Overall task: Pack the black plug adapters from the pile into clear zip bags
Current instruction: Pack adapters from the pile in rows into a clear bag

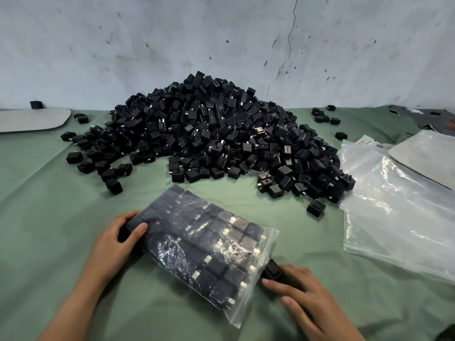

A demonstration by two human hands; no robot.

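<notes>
Adapters (216, 134) lie heaped in a big black pile at the far middle of the green cloth (49, 217), with strays scattered round its edges. Near me, between the 2 hands, a clear zip bag (197, 242) lies flat and slanted, packed with tidy rows of them. My left hand (115, 239) grips the bag's left end, thumb on top and fingers curled round it. My right hand (302, 291) is closed over 1 loose adapter (272, 269) just at the bag's open mouth on the right. A stack of empty bags (394, 205) lies to the right, touching the pile's edge.

I judge each adapter small, hard and light, with metal prongs that could snag or pierce thin film, so I would pinch it by its flat sides. The full bag should be heavy and floppy and its plastic slick. I would support it from beneath and keep the mouth end up, not lift it by 1 corner.
</notes>
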